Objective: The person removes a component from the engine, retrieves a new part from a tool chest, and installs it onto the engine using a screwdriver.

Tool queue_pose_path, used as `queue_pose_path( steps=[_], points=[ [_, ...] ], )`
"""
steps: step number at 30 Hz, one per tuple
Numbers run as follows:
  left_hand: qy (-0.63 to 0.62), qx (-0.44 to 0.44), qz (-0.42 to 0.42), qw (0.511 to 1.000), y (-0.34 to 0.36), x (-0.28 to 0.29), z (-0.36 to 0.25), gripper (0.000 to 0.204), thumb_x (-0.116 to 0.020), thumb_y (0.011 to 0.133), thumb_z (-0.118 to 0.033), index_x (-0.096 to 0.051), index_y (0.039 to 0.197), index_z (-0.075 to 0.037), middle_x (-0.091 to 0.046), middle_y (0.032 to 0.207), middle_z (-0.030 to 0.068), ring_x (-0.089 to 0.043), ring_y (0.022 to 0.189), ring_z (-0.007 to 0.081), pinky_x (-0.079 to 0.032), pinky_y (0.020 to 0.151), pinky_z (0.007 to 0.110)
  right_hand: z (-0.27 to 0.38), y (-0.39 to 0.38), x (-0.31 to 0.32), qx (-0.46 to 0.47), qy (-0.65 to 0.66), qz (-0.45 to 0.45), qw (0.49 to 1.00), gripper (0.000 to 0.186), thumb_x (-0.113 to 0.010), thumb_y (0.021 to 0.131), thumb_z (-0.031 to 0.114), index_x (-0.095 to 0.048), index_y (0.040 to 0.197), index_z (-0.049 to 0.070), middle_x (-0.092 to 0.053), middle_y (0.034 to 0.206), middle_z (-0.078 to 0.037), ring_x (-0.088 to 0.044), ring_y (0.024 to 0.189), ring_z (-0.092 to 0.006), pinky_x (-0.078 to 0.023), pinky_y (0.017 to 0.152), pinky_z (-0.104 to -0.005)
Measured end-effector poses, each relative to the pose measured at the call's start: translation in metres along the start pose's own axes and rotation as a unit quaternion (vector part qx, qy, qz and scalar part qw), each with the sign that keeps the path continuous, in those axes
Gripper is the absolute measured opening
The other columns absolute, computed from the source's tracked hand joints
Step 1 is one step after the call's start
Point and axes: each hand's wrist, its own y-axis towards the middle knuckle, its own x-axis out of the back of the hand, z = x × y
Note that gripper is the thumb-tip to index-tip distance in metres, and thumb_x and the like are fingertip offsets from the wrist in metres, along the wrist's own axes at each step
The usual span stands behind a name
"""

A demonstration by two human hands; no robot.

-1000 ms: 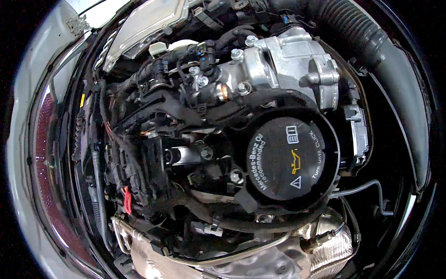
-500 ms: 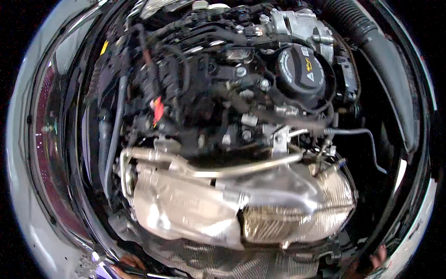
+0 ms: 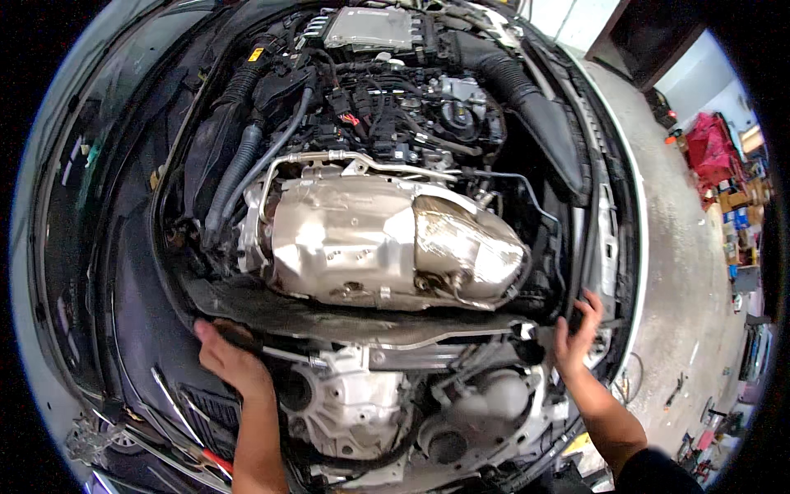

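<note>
My left hand (image 3: 232, 361) is at the left end of a dark curved insulating panel (image 3: 329, 321). Its fingers are curled and partly hidden in shadow, and what they grip I cannot make out. A slim silver rod (image 3: 288, 356) runs from beside these fingers to a pale metal part; whether the hand holds it is unclear. Beyond the panel's right end, my right hand (image 3: 581, 337) has its thumb and fingers on either side of a black rubber seal (image 3: 578, 239). A shiny metal heat shield (image 3: 346, 235) lies past the panel, with a bent metal pipe (image 3: 387, 165) over it.
The black engine (image 3: 387, 115) fills the bay's far part. Ribbed hoses (image 3: 234, 177) run down the left, and a black air duct (image 3: 543, 132) down the right. Nearer me are a pale metal housing (image 3: 354, 412) and a rounded grey part (image 3: 498, 395). A concrete floor (image 3: 675, 272) holds scattered items.
The view has pulled back, so more of the bay and my forearms show. Both hands, at the lower rim before, now appear higher up. The engine parts look in place.
</note>
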Motion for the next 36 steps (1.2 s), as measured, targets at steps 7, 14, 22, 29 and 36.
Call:
queue_pose_path(
  steps=[7, 14, 22, 29, 36],
  points=[
    [-0.077, 0.034, 0.101, 0.991, 0.001, 0.005, -0.004, 0.055, -0.048, 0.098, -0.040, -0.042, 0.057, -0.004, -0.040, 0.057, -0.0045, -0.032, 0.054, 0.0077, -0.028, 0.050, 0.028, 0.016, 0.030, 0.030, -0.033, -0.070, 0.112, 0.991, 0.030, -0.064, 0.075, 0.010, -0.053, 0.103, 0.005, -0.048, 0.112, -0.019, -0.045, 0.108, -0.0378, -0.034, 0.094, -0.0474],
    [-0.040, 0.136, -0.014, 0.990, 0.001, -0.014, -0.025, 0.045, -0.053, 0.094, -0.041, -0.049, 0.065, -0.008, -0.047, 0.058, -0.0011, -0.042, 0.050, 0.0102, -0.032, 0.048, 0.026, -0.081, 0.259, -0.002, 0.119, -0.022, -0.017, 0.993, 0.031, -0.061, 0.082, 0.012, -0.053, 0.110, 0.001, -0.050, 0.120, -0.020, -0.045, 0.115, -0.0375, -0.035, 0.100, -0.0438],
    [-0.006, 0.150, -0.106, 0.983, -0.003, -0.030, -0.026, 0.045, -0.047, 0.095, -0.045, -0.047, 0.063, -0.012, -0.044, 0.053, -0.0003, -0.038, 0.044, 0.0109, -0.028, 0.044, 0.024, -0.114, 0.353, -0.101, 0.178, -0.099, 0.195, 0.959, 0.071, -0.060, 0.087, 0.038, -0.031, 0.138, -0.003, -0.030, 0.144, -0.027, -0.028, 0.135, -0.0404, -0.023, 0.111, -0.0460],
    [-0.016, 0.177, -0.176, 0.968, 0.002, -0.032, -0.014, 0.040, -0.047, 0.096, -0.042, -0.046, 0.068, -0.013, -0.040, 0.057, -0.0017, -0.034, 0.042, 0.0081, -0.025, 0.038, 0.023, -0.108, 0.362, -0.126, 0.163, -0.143, 0.261, 0.941, 0.080, -0.063, 0.084, 0.025, -0.019, 0.145, -0.002, -0.022, 0.150, -0.024, -0.021, 0.140, -0.0382, -0.018, 0.114, -0.0442],
    [0.093, 0.063, -0.173, 0.979, -0.005, -0.033, -0.015, 0.048, -0.041, 0.097, -0.045, -0.043, 0.064, -0.011, -0.037, 0.056, 0.0007, -0.029, 0.039, 0.0083, -0.019, 0.035, 0.023, -0.114, 0.365, -0.127, 0.211, -0.119, 0.249, 0.938, 0.071, -0.048, 0.090, 0.033, -0.019, 0.146, -0.001, -0.020, 0.152, -0.020, -0.018, 0.142, -0.0346, -0.013, 0.115, -0.0406]
  ],
)
